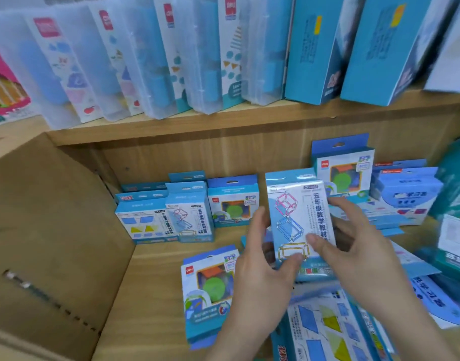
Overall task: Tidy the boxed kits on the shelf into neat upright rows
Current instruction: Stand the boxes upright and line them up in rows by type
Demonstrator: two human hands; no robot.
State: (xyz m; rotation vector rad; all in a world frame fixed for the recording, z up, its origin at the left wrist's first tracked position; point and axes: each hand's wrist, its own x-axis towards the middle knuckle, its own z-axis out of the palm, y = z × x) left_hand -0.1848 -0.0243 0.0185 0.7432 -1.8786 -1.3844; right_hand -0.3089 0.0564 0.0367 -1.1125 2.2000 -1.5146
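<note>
**Q:** Which item is being handled, and where is it?

**A:** The held kit (296, 212), a light-blue hang-tab box, is upright above the middle of the lower shelf (150, 282), in front of the far row. Its front shows three drawn frame solids (pink, blue, yellow). Vertical print beside them reads "五年级数学教材". A code label starts "CY"; the rest is unclear.

**Q:** How is it held?

**A:** The left hand (260, 259) grips its left edge, thumb on the lower front. The right hand (354, 246) grips the right edge, thumb on the front and fingers curled behind.

**Q:** What surrounds it?

**A:** At far left, three kits stand upright side by side: the shapes kit (145, 220), the matching frame kit (189, 217) and the green-disc kit (232, 204). A second disc kit (208, 290) with a red corner logo lies flat, near left. A taller disc kit (342, 173) stands just behind the held kit. Loose kits (325, 327) lie overlapped, near right.

**Q:** And beyond?

**A:** On the upper shelf (171, 123), clear plastic cases (150, 63) with red brand tags lean together, with blue cartons (317, 53) to their right. A cardboard box (41, 230) fills the left side.
</note>
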